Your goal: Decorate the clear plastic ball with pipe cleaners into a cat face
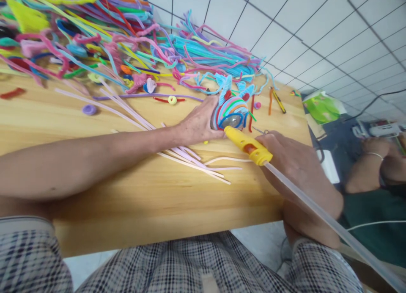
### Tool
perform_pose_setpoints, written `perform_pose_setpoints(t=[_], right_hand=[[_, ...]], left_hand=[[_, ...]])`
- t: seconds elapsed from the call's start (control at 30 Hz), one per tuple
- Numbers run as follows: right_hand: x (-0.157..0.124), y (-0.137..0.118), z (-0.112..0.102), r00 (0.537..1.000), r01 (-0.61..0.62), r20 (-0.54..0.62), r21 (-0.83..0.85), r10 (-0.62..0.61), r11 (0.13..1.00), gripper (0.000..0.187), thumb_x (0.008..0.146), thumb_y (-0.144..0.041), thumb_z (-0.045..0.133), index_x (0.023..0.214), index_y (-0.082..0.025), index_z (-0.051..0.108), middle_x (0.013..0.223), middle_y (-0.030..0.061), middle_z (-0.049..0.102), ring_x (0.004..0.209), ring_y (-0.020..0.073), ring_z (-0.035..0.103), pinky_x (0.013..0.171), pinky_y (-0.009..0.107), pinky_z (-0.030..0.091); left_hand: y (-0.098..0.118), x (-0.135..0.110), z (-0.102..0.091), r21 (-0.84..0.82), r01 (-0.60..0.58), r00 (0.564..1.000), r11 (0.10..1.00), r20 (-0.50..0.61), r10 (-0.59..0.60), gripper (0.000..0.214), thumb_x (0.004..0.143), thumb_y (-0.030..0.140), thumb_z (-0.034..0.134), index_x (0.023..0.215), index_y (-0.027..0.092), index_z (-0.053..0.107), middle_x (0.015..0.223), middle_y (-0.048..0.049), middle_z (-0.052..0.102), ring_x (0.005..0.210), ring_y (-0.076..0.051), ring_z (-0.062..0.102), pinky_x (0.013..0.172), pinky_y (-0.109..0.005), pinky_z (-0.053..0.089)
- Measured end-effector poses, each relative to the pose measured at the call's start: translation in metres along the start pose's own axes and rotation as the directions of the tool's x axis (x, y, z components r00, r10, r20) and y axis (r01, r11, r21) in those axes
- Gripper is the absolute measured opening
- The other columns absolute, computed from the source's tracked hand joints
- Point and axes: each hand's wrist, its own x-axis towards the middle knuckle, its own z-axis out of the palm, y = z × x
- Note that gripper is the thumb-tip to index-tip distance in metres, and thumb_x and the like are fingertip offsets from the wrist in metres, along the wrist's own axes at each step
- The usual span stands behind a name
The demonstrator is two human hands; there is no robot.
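Observation:
A round ball wrapped in striped pipe cleaners (230, 104), with blue ears and red inner parts, rests in my left hand (198, 121), whose fingers are closed around its left side. A clear grey patch framed by blue pipe cleaner shows on its near face. My right hand (292, 161) grips a yellow hot glue gun (247, 147); a long translucent glue stick (317, 212) trails from its rear end. The gun's tip is right at the ball's lower edge, and I cannot tell if they touch. Pale lilac pipe cleaners (190, 155) lie beneath my left wrist.
A large heap of colourful pipe cleaners (127, 34) covers the table's back left. A yellow-and-black cutter (279, 100) lies at the back right, near a green packet (323, 106). At the right, another person's arm (364, 170) shows beside the wooden table (158, 212).

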Motion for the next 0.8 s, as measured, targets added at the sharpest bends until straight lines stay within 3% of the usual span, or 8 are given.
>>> perform_pose_setpoints(t=[0.4,0.57,0.63,0.73,0.8], right_hand=[[-0.001,0.001,-0.002,0.999,-0.042,0.027,0.041,0.041,0.998,0.027,0.123,-0.028,0.041,0.123,-0.024,0.068,0.105,0.0096,0.077,0.091,0.0281,0.072,0.076,0.04,0.046],[0.001,-0.002,-0.004,0.997,-0.074,0.038,0.077,0.071,0.994,0.027,0.123,-0.027,0.043,0.112,-0.025,0.068,0.102,0.0083,0.078,0.089,0.0263,0.073,0.075,0.038,0.047],[0.0,0.0,-0.007,0.995,-0.09,0.044,0.098,0.086,0.991,0.026,0.123,-0.028,0.046,0.116,-0.025,0.07,0.105,0.0087,0.079,0.091,0.0263,0.075,0.077,0.038,0.05],[-0.002,0.018,-0.011,0.996,-0.077,-0.028,0.164,0.082,0.983,0.019,0.121,-0.032,0.055,0.122,-0.027,0.073,0.109,0.0075,0.082,0.094,0.0258,0.078,0.079,0.038,0.056],[-0.002,0.038,-0.011,0.982,-0.085,-0.146,0.245,0.123,0.966,0.013,0.117,-0.037,0.066,0.119,-0.028,0.075,0.111,0.0064,0.083,0.096,0.0263,0.079,0.084,0.041,0.061]], left_hand=[[-0.006,0.0,0.0,0.018,0.008,1.0,1.0,0.004,-0.008,0.105,0.093,0.08,0.093,0.17,0.022,0.049,0.162,-0.0218,0.066,0.156,-0.047,0.066,0.138,-0.069,0.049],[-0.001,0.0,0.0,0.004,0.022,1.0,1.0,-0.006,-0.022,0.102,0.093,0.079,0.094,0.167,0.021,0.051,0.161,-0.0215,0.067,0.155,-0.046,0.065,0.136,-0.068,0.052],[0.003,0.001,-0.001,-0.004,0.024,1.0,1.0,-0.012,-0.024,0.1,0.095,0.077,0.094,0.166,0.021,0.052,0.16,-0.0214,0.067,0.156,-0.046,0.065,0.135,-0.067,0.053],[0.009,0.001,-0.005,-0.009,0.028,1.0,1.0,-0.013,-0.028,0.096,0.095,0.072,0.096,0.163,0.021,0.053,0.159,-0.0211,0.067,0.154,-0.044,0.066,0.135,-0.066,0.054],[0.011,0.001,-0.008,-0.009,0.038,0.999,0.999,-0.004,-0.038,0.095,0.092,0.068,0.099,0.161,0.021,0.053,0.157,-0.0207,0.069,0.152,-0.044,0.067,0.134,-0.064,0.057]])
